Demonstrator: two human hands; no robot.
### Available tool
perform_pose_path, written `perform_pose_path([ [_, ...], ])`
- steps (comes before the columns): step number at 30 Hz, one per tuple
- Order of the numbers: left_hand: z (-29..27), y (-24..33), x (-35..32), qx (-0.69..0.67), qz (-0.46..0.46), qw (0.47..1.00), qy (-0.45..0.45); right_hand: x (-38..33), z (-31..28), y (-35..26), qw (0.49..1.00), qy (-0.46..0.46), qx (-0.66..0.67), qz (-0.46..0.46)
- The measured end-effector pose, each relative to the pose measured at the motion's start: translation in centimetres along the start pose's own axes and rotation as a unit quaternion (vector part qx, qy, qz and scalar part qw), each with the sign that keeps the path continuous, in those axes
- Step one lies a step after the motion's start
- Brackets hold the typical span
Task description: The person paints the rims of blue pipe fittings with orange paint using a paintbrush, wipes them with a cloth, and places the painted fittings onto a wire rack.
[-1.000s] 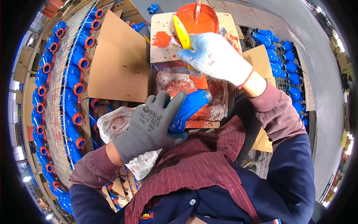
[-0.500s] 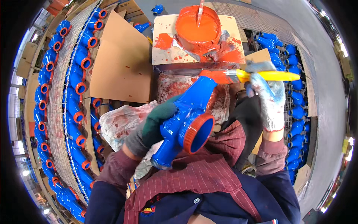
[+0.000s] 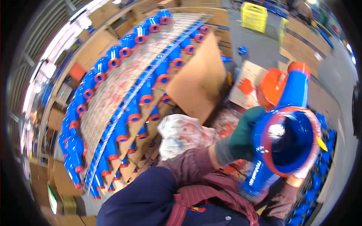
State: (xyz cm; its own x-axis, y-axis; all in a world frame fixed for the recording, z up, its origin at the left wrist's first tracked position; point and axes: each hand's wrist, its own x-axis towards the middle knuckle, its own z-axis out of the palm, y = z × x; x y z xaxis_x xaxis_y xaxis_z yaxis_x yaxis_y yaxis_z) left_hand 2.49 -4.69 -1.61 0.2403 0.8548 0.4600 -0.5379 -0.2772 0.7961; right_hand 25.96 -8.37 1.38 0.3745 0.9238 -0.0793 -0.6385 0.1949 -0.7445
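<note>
My left hand [image 3: 243, 135], in a green and grey glove, is closed around a glossy blue pipe fitting [image 3: 296, 92]. The fitting is raised in front of me, its wide round opening facing the camera. Red paint coats the rim of that opening and the narrow far end. Behind the fitting is my right hand [image 3: 301, 172]; only a bit of its white glove shows, and its fingers are hidden. The yellow handle of a paintbrush [image 3: 321, 144] sticks out past the fitting's right edge; its bristles are out of sight. A bucket of red paint [image 3: 268, 88] stands beyond the fitting.
Blue fittings with red rims [image 3: 102, 67] line a wire mesh rack [image 3: 113, 94] on the left. A cardboard sheet [image 3: 200, 79] stands beside it, near a stained white cloth [image 3: 181, 132]. More blue fittings [image 3: 316, 180] lie at right. A yellow crate [image 3: 253, 17] sits far back.
The view has swung left, so the rack fills more of it. The fitting has turned its wide opening toward me. Its far end, under the brush before, now shows red all round.
</note>
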Motion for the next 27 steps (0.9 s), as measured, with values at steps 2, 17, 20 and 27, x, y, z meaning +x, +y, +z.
perform_pose_path([
  [2,0.7,5.9,5.2,-0.506,-0.259,0.807,-0.164,-1.5,3.6,-1.0,0.996,-0.081,0.023,-0.037],
  [17,-1.4,4.0,-1.4,0.499,-0.113,0.796,-0.324,5.0,6.3,0.1,0.759,-0.112,-0.637,-0.073],
  [20,-0.8,4.6,-1.9,0.538,-0.086,0.761,-0.352,5.2,6.3,1.6,0.602,-0.207,-0.760,-0.132],
  [27,0.7,5.3,-0.7,0.523,-0.137,0.747,-0.387,4.0,5.3,2.3,0.605,-0.270,-0.699,-0.269],
])
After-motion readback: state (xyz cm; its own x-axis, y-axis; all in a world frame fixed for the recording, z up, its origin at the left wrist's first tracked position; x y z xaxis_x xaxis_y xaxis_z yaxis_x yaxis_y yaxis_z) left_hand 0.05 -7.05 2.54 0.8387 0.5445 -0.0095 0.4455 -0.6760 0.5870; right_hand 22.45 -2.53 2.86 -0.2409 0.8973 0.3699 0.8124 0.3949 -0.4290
